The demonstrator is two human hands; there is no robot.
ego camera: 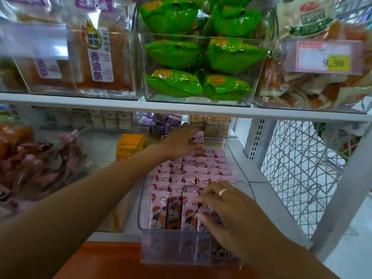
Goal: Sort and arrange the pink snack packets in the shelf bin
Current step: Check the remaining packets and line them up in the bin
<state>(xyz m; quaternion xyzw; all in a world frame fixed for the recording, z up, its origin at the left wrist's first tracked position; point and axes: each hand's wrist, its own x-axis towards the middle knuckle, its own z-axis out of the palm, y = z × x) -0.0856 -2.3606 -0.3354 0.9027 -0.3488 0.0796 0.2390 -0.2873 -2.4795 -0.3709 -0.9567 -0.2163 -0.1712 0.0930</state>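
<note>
— Right hand (225, 212) nearest: what's its grip doing?
— Fingers spread loosely, resting on the front pink packets (177, 198) in the clear bin (171, 250), holding nothing.
— And the left hand (181, 141)?
— Far end of the bin, pinching one raised packet (198, 140); the rows lie below and nearer than that grip.

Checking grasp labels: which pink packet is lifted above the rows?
The packet at the bin's far end, gripped by the left hand; the others stand packed in rows.
</note>
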